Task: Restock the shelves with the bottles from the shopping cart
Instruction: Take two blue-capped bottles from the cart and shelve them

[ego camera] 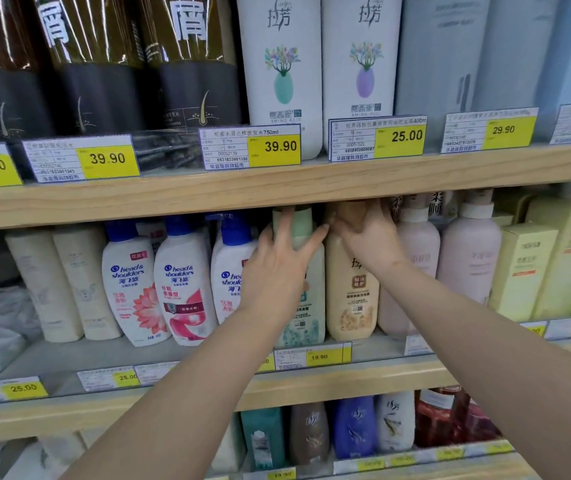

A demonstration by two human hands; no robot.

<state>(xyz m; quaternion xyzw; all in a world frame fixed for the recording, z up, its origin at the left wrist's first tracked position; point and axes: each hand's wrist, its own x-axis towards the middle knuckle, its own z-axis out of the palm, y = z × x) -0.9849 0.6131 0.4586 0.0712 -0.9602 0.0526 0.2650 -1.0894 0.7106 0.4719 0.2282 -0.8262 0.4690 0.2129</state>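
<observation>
Your forearms rise from the lower frame. Left hand point(279, 268) presses spread fingers on the green bottle point(299, 271) at centre; right hand point(363, 233) grasps the beige bottle point(350, 292). Push both back upright, labels forward.

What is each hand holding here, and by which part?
Left hand rests spread on the pale green-capped bottle's upper body; right hand grips the beige brown-capped bottle at its cap.
</observation>
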